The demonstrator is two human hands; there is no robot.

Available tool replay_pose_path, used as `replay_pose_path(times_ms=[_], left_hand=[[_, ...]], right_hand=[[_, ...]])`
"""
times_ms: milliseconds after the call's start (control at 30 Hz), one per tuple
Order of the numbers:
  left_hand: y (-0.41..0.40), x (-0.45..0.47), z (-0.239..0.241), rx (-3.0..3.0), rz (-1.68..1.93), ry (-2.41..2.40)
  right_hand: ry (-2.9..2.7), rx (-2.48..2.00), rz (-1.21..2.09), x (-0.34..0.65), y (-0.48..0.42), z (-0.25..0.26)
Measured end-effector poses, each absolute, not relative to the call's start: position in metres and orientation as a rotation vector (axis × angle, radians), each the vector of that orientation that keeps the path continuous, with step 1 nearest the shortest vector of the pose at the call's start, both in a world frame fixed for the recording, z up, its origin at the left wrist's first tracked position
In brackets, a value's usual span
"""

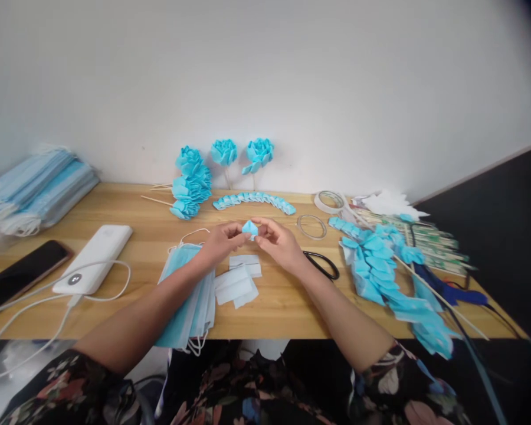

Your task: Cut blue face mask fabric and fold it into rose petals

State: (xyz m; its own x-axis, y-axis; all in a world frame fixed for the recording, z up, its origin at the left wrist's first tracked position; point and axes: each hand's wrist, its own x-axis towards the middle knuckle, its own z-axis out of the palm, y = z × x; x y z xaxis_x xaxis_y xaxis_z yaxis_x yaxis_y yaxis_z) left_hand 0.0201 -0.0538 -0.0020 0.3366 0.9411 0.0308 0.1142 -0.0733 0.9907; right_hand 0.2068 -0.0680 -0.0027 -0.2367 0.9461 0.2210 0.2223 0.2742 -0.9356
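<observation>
My left hand [222, 241] and my right hand [279, 241] meet above the middle of the wooden table [274, 307]. Both pinch a small folded blue piece of mask fabric [250, 228] between their fingertips. Under the hands lie white cut mask pieces [239, 282]. A stack of blue face masks [189, 304] rests beneath my left forearm and hangs over the table's front edge. Black scissors [322, 264] lie just right of my right wrist.
Blue fabric roses [223, 152] lean on the wall, with a curved row of folded petals [254, 200] in front. Tape rolls [330, 202], a pile of blue petals and sticks [380, 265] lie right. A power bank [92, 257], phone [22, 273] and mask pile [35, 189] sit left.
</observation>
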Motion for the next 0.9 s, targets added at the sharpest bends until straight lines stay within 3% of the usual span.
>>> replay_pose_path(times_ms=[267, 533, 900], left_hand=[[-0.048, 0.017, -0.007, 1.437, 0.950, 1.032], [-0.048, 0.018, -0.007, 1.408, 0.982, 1.008], [-0.051, 0.018, -0.004, 1.414, 0.970, 1.001]], right_hand=[[-1.529, -1.300, 0.799, 0.279, -0.072, 0.038], [-2.040, -1.681, 0.382, 0.287, -0.092, 0.008], [-2.124, -1.710, 0.333, 0.274, -0.095, 0.010]])
